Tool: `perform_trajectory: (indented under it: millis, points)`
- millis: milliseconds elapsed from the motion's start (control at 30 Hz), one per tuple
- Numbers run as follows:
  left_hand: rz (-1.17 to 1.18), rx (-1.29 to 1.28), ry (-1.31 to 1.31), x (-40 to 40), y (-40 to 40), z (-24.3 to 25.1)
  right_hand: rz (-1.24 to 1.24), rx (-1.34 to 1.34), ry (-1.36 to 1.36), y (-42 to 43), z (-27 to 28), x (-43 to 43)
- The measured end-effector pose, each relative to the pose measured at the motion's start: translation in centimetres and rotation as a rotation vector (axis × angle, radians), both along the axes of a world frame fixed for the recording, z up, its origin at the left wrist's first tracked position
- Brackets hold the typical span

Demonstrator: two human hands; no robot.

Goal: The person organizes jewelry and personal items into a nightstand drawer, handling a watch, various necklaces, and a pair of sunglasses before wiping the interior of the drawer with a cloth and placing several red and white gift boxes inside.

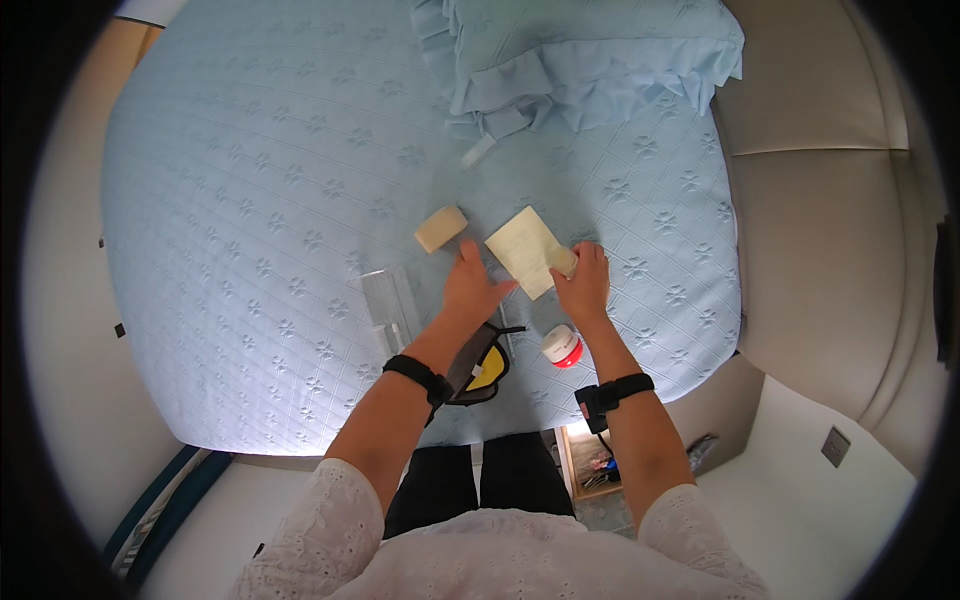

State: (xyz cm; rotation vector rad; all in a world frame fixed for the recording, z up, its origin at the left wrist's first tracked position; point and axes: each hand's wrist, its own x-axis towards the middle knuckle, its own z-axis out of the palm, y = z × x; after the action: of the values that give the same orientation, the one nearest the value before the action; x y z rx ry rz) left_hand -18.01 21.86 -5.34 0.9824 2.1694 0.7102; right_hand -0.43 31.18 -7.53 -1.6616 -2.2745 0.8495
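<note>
My right hand (589,281) grips a small pale translucent object (563,262), perhaps a bottle or roll, at the right edge of a pale yellow sheet of paper (517,249). The sheet lies flat on the quilted blue bedspread (300,202). My left hand (472,289) is left of the paper, thumb and fingers spread, with nothing visible in it. Just beyond its fingertips sits a cream-coloured block (441,229). Below my right hand stands a small white jar with a red base (562,346). A dark grey pouch with yellow inside (487,367) is partly hidden by my left forearm.
A clear plastic case (388,296) lies left of my left forearm. A thin, clear stick (509,334) rests near the pouch. Farther off are a white strip (478,151) and a ruffled blue pillow (592,52). A padded headboard (817,225) borders the bed on the right; an open drawer (596,469) is below.
</note>
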Motion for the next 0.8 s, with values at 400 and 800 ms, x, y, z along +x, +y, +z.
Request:
perform_trajectory:
  millis: [400,800]
  points:
    - [0.427,-0.106,-0.449,0.7,-2.8,-3.1,-0.235,-0.552,0.391,-0.6,0.2,0.2]
    - [0.341,0.162,-0.190,-3.4,-8.4,2.7,-0.248,-1.017,0.649,-7.2,5.9,-5.5]
